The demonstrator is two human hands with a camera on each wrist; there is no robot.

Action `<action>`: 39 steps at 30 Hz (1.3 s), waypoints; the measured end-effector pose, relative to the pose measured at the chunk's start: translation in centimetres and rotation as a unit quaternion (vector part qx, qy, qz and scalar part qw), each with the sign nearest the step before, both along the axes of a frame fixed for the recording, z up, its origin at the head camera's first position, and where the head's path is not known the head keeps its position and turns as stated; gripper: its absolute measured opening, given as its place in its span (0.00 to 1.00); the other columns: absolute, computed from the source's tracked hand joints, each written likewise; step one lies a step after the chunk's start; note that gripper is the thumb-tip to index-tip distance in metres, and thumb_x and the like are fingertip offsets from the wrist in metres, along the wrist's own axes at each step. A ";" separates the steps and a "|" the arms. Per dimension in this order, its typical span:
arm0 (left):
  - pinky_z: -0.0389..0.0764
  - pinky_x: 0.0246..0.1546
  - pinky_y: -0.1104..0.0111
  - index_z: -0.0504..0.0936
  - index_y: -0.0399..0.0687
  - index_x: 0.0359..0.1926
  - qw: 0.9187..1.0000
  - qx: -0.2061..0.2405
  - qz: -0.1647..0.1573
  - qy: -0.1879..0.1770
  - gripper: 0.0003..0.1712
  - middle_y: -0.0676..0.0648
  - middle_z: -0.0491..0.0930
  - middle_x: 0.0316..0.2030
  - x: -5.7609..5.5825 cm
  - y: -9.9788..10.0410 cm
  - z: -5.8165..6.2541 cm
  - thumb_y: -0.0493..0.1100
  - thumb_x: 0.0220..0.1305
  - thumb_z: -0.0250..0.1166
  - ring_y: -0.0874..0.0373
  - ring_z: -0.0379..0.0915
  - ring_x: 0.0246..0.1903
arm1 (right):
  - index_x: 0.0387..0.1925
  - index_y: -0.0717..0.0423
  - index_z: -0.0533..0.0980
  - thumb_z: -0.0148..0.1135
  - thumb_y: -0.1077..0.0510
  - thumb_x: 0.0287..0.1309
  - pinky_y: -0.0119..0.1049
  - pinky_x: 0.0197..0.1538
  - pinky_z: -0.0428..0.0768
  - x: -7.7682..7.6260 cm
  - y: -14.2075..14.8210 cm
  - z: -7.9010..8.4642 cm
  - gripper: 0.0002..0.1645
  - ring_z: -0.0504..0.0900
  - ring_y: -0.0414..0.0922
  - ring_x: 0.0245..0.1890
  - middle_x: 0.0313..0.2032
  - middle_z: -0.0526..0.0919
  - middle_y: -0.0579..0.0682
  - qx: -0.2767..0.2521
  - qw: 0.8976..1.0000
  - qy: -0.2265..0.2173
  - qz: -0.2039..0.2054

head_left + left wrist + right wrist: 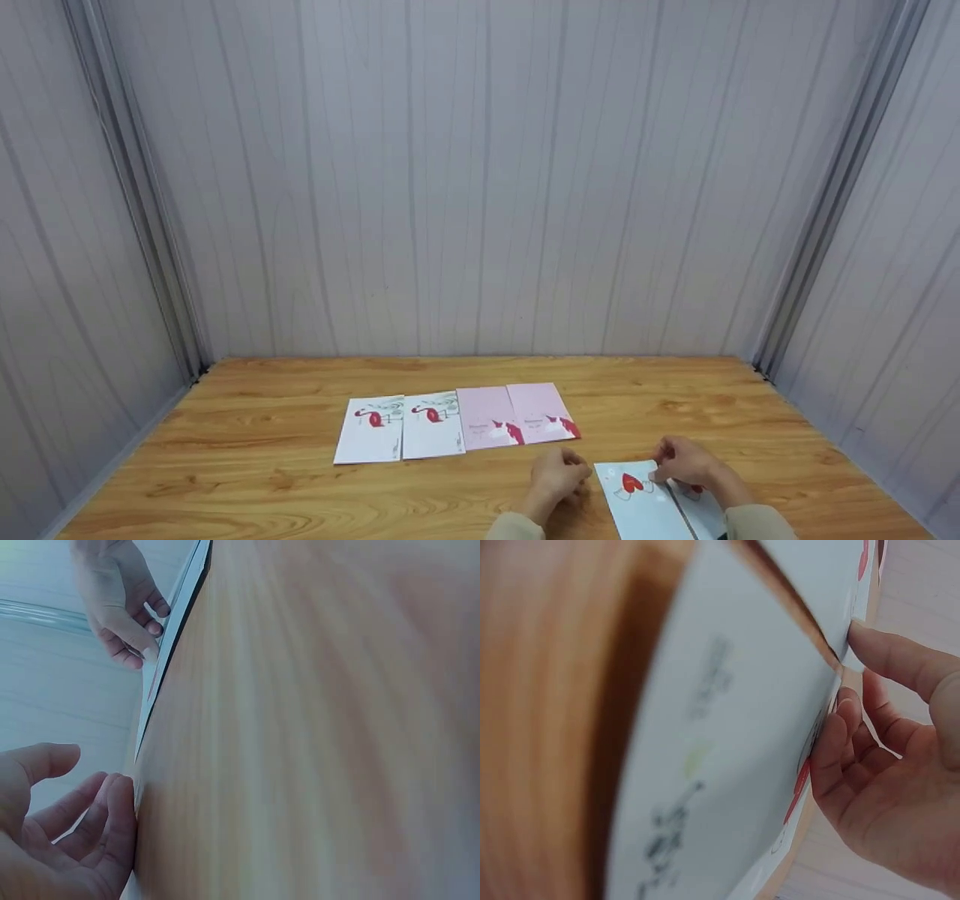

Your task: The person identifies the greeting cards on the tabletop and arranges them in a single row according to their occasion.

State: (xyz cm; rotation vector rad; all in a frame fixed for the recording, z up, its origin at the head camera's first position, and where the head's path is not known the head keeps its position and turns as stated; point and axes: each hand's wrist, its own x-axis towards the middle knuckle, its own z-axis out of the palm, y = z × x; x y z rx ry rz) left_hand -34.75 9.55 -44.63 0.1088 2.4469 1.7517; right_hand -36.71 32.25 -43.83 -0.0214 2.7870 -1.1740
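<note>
At the front right of the table, my right hand point(691, 460) pinches the top right corner of a white card with a red heart point(643, 504). Its thumb point(896, 660) lies on the card's face, while the other fingers curl beyond the top edge. A second heart card point(720, 735) lies just right of the first, partly hidden by that hand and sleeve; a narrow gap runs between the two. Left of the cards, my left hand point(556, 477) is at the tabletop, fingers loosely bent and holding nothing. In the left wrist view its fingertips point(120, 787) come near the first card's edge.
Farther back, two white flamingo cards point(369, 442) point(433, 439) and two pink cards point(484, 412) point(541, 409) lie side by side in a row on the wooden table point(247, 450). Pale panel walls point(480, 187) enclose the table's back and sides.
</note>
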 end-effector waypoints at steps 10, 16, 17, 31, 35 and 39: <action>0.66 0.14 0.75 0.79 0.40 0.31 0.994 -0.095 -0.010 0.048 0.04 0.51 0.71 0.19 -0.7 1.6 -0.1 0.36 0.53 0.64 0.64 0.63 0.11 | 0.31 0.61 0.68 0.64 0.69 0.44 0.32 0.25 0.63 0.1 0.1 0.1 0.13 0.65 0.43 0.22 0.25 0.68 0.50 0.000 1.000 -0.008 -0.002; 0.70 0.21 0.70 0.80 0.41 0.36 0.988 -0.146 -0.028 0.036 0.08 0.50 0.73 0.25 -1.0 1.7 0.2 0.37 0.53 0.64 0.59 0.68 0.18 | 0.31 0.62 0.67 0.65 0.70 0.44 0.34 0.28 0.65 0.0 0.1 0.0 0.14 0.66 0.44 0.25 0.26 0.68 0.50 -0.019 1.000 -0.005 0.009; 0.70 0.22 0.68 0.81 0.41 0.36 0.986 -0.156 -0.027 0.045 0.08 0.50 0.74 0.26 -1.0 1.7 0.2 0.37 0.52 0.64 0.58 0.68 0.20 | 0.31 0.62 0.67 0.65 0.70 0.43 0.34 0.27 0.65 0.0 0.1 -0.1 0.15 0.66 0.44 0.25 0.26 0.68 0.50 -0.020 1.000 -0.002 0.011; 0.69 0.31 0.62 0.79 0.46 0.29 0.980 -0.185 -0.017 0.065 0.04 0.52 0.72 0.24 -1.0 2.2 0.5 0.37 0.51 0.66 0.56 0.68 0.26 | 0.29 0.60 0.68 0.64 0.70 0.42 0.33 0.23 0.63 0.0 0.1 -0.1 0.14 0.65 0.44 0.21 0.25 0.69 0.50 -0.004 1.000 0.006 0.001; 0.69 0.32 0.62 0.78 0.46 0.29 0.982 -0.181 -0.016 0.056 0.04 0.52 0.72 0.24 -0.9 2.3 0.5 0.37 0.51 0.65 0.55 0.67 0.27 | 0.28 0.60 0.68 0.64 0.70 0.42 0.33 0.23 0.63 0.0 0.2 -0.2 0.13 0.65 0.43 0.21 0.24 0.68 0.50 -0.013 1.000 0.015 0.006; 0.69 0.32 0.62 0.78 0.46 0.30 0.982 -0.182 -0.016 0.050 0.04 0.52 0.72 0.24 -0.9 2.3 0.5 0.38 0.51 0.66 0.55 0.66 0.27 | 0.29 0.62 0.68 0.63 0.70 0.43 0.32 0.23 0.62 -0.2 0.6 -0.4 0.13 0.64 0.42 0.20 0.23 0.68 0.49 -0.048 0.998 0.010 0.036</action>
